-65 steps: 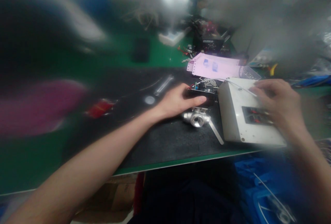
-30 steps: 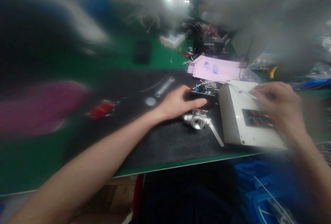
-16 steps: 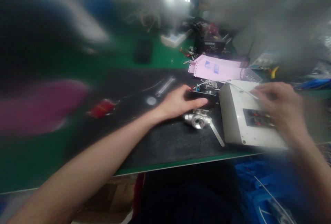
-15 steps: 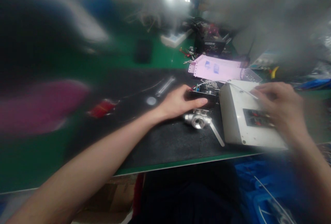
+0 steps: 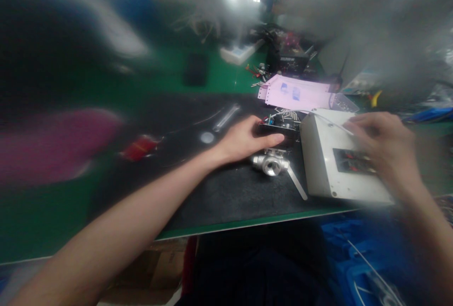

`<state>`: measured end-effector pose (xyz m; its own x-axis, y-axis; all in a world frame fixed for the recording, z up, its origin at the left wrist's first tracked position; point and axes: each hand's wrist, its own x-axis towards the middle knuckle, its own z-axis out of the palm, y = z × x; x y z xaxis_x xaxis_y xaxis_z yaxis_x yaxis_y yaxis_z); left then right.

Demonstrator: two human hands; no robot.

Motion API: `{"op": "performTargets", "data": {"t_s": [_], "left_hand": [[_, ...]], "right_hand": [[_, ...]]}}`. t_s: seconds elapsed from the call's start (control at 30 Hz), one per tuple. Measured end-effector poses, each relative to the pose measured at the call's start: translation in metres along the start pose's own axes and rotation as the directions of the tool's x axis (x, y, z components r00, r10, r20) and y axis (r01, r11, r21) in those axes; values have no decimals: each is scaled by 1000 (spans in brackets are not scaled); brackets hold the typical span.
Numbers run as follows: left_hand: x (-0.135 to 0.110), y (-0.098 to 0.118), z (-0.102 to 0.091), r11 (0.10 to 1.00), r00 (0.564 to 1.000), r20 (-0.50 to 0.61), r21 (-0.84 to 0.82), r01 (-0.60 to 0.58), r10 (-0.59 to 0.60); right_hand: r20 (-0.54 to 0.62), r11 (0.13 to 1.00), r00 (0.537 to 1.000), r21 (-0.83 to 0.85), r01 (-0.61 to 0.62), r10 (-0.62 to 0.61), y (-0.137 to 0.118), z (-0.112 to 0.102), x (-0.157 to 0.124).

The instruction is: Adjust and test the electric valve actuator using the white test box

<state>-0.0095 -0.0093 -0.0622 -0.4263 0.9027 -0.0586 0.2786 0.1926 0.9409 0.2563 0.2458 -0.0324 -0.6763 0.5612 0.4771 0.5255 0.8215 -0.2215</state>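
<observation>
My left hand [image 5: 249,140] is wrapped round a black open-topped housing [image 5: 288,139], its thumb along the near side. Circuit parts and wires show at the housing's top. Just below it, a metal ball valve [image 5: 272,164] has its round port toward me and a flat lever slanting down to the right. A thin pale cable [image 5: 334,123] runs from the housing across a white box [image 5: 320,155] to the fingers of my right hand [image 5: 384,143]. Those fingers are curled in a pinch at the cable's end, which they hide. Red and black terminals [image 5: 350,161] sit in the box's face.
Behind the housing lie small metal pins [image 5: 288,114] and pink paper sheets [image 5: 297,93]. Left on the black mat [image 5: 226,202] are a red packet [image 5: 139,148], a round pale disc [image 5: 207,137] and a clear strip [image 5: 227,117]. Blue bins [image 5: 350,259] stand below the table edge.
</observation>
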Motion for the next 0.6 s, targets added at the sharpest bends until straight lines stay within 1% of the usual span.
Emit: {"op": "performTargets", "data": {"t_s": [0.6], "left_hand": [[0,-1,0,1000,1000,-14,4,9,-9]], "right_hand": [[1,1000,1000,15,4,-4,-2,-1,0]]}}
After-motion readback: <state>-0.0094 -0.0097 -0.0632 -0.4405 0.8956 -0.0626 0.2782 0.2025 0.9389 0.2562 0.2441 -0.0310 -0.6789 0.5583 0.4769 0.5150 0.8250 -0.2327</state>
